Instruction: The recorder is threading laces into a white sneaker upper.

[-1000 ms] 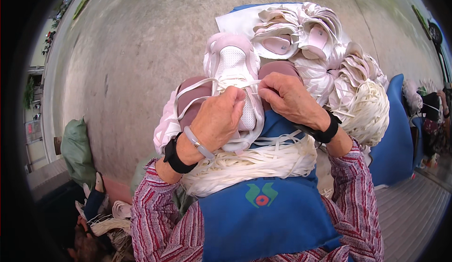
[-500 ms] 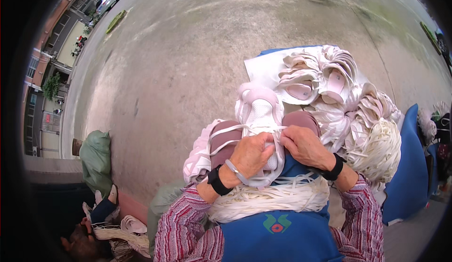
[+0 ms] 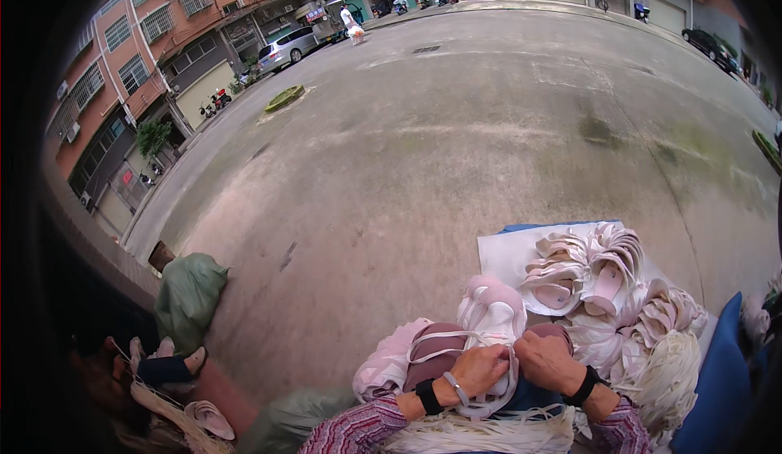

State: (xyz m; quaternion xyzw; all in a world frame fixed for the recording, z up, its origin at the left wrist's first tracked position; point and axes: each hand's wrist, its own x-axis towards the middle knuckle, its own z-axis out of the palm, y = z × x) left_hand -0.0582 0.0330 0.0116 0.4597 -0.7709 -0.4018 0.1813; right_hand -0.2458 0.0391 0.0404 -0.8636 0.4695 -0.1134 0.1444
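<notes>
Since earlier, the view has been tilted up; both hands, left (image 3: 479,369) and right (image 3: 547,359), are kept pinched on the shoe's (image 3: 491,317) lace (image 3: 444,338). Lacing looks unfinished; a shoe pile (image 3: 607,279) is seen behind.

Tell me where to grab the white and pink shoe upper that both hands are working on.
Grip the white and pink shoe upper at its rounded far end, coming from above: that end stands free, while the left hand and right hand cover the near end with the white laces.

Shoe uppers (image 3: 599,279) pile right of the hands (image 3: 517,364); sack (image 3: 189,295) lies far left.
</notes>
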